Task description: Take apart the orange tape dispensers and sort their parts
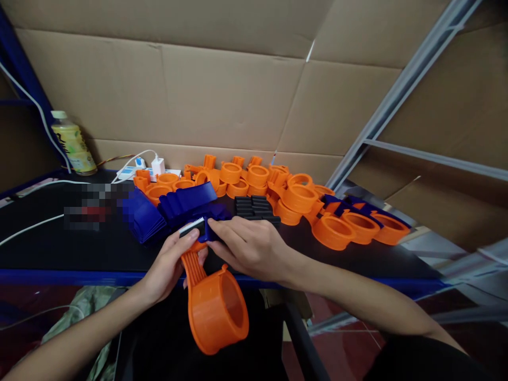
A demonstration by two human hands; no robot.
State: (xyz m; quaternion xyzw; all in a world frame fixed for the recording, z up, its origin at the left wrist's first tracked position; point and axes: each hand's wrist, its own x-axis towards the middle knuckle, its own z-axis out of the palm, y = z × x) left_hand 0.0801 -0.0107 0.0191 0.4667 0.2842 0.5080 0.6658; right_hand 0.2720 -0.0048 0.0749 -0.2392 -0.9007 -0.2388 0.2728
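Observation:
My left hand (169,267) is closed round the ribbed handle of an orange plastic piece (216,307) whose wide ring hangs below the table's front edge. At the handle's top sits a small black part with a white toothed strip (193,226). My right hand (246,246) pinches a blue plastic piece (209,233) against that top end, fingers pressed together. Both hands meet over the black table (59,248).
A pile of blue plastic pieces (166,209) lies just behind my hands. Several orange ring pieces (257,182) spread across the back and right. A stack of black parts (254,207) sits in the middle. A drink bottle (73,143), power strip (148,169) and cables stand at back left.

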